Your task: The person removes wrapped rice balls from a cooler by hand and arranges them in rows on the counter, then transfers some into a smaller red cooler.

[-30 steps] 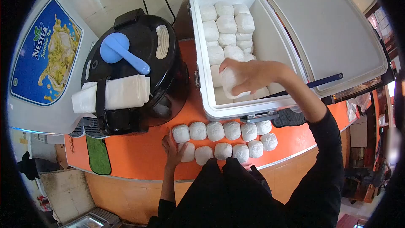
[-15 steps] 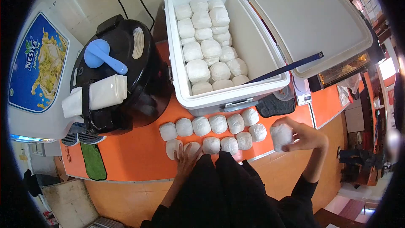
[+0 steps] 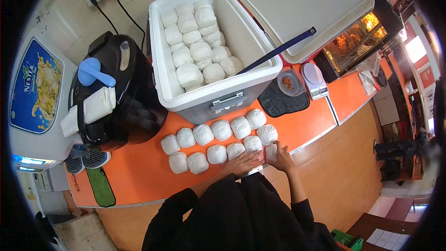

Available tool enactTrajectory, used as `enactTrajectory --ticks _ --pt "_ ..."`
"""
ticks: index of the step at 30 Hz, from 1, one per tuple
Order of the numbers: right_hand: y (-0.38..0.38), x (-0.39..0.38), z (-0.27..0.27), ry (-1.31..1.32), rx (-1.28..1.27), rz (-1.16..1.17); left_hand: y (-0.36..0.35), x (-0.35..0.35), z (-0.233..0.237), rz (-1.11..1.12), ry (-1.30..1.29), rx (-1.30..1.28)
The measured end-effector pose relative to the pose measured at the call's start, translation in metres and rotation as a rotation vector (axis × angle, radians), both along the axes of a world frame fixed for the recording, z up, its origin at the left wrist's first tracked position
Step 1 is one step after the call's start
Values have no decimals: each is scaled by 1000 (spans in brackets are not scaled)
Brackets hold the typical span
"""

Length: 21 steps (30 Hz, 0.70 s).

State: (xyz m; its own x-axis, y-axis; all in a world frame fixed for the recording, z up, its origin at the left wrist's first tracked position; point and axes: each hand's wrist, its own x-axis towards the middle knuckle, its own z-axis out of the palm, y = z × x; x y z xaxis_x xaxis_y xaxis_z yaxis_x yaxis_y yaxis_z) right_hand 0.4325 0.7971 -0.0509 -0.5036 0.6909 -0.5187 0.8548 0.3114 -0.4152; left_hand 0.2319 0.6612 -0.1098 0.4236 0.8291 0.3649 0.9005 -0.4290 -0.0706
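Two rows of round white wrapped bundles (image 3: 217, 154) line the front of the orange table (image 3: 134, 176). My right hand (image 3: 282, 159) is closed around another white wrapped bundle (image 3: 271, 152) at the right end of the front row, by the table edge. My left hand (image 3: 242, 163) lies with its fingers stretched out, just in front of the row's right part, close to that bundle. Behind the rows stands a white-and-grey cooler box (image 3: 218, 103) with its lid raised and more stacked bundles (image 3: 200, 51) inside.
A blue stick (image 3: 278, 50) leans over the cooler's rim. To the left stands a black rice cooker (image 3: 125, 116) with a blue scoop (image 3: 95, 72) on top. Right of the cooler are a kitchen scale (image 3: 316, 81) and a plastic tub (image 3: 291, 82) on a black mat.
My right hand has brought its bundle from the air at the right in to the row's end. My left hand has slid right along the front row. The view has shifted.
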Motion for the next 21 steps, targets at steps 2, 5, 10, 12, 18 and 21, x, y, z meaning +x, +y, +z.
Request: enactTrajectory --ticks 2,5,10,12,18,21 --pt "-2 -1 3 133 178 42 7 6 5 30 -252 -226" --pt "5 -5 12 305 392 109 16 8 6 176 -183 -117" --pt "17 -21 4 398 190 151 26 -2 6 248 -101 124" --pt "18 -26 2 566 143 130 28 -6 15 263 -97 115" --pt "28 -33 -7 675 158 194 30 -26 12 246 -36 32" --pt "28 -29 -5 688 144 197 30 -23 2 265 2 123"
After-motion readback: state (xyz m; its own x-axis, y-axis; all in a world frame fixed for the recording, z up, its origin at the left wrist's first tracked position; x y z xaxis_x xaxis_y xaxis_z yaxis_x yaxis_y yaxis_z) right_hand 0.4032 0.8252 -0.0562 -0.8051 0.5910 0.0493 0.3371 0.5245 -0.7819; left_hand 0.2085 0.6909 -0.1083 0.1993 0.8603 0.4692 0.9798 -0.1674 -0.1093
